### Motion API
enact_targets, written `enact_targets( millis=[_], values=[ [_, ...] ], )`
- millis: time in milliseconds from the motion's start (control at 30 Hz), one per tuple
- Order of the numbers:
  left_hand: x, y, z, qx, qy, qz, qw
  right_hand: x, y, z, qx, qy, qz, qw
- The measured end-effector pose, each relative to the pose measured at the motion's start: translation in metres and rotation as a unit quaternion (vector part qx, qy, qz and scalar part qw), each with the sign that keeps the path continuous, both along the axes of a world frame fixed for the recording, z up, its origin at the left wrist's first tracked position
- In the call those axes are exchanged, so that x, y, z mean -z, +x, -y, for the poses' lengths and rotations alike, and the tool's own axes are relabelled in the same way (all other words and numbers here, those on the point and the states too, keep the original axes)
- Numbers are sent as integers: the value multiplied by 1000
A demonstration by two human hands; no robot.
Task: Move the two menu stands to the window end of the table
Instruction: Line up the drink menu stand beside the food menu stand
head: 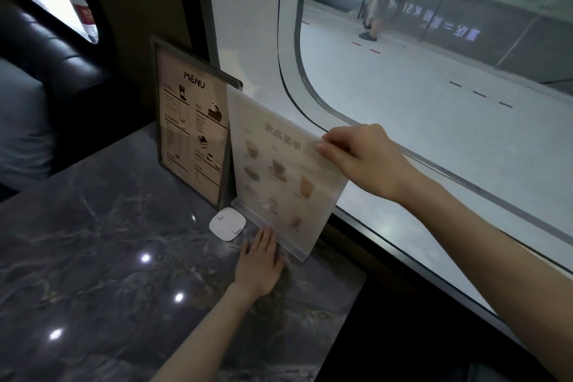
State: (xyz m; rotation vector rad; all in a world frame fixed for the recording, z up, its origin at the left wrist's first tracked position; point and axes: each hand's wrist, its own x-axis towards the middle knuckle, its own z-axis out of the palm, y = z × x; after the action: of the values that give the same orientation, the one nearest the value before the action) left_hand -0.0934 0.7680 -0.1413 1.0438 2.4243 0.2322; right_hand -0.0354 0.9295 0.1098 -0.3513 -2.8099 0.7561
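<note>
Both menu stands sit at the window end of a dark grey marble-patterned table (108, 257), whose polished top throws back small round spots of ceiling light. The dark-framed menu stand (190, 130) is a tall rectangle with a beige printed sheet headed "MENU", standing upright and angled against the wall by the window frame. Just beside it, overlapping its right edge, is the clear acrylic menu stand (279, 170), a frosted, slightly glossy sheet printed with pale pictures of cups, set in a thick transparent base strip that rests on the tabletop close to the window. The right hand (362, 158) pinches the top right corner of this acrylic sheet, thumb and fingertips closed on its edge. The left hand (259, 263) lies flat on the marble, fingers stretched out and together, their tips touching the base strip; it grips nothing. A small white rounded-square pad (227, 224) lies on the table just in front of where the two stands meet. The window (403, 87) has a wide curved corner and a smooth pale surround.
</note>
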Motion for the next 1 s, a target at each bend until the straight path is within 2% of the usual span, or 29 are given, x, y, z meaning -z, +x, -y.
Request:
enact_targets(
  millis=[400,1000],
  values=[
    [-11,3,23,-10,46,-37,998,-8,2,-17,38,-53,-50,997],
    [-7,6,35,-28,46,-28,998,2,-10,-22,47,-100,-16,994]
  ],
)
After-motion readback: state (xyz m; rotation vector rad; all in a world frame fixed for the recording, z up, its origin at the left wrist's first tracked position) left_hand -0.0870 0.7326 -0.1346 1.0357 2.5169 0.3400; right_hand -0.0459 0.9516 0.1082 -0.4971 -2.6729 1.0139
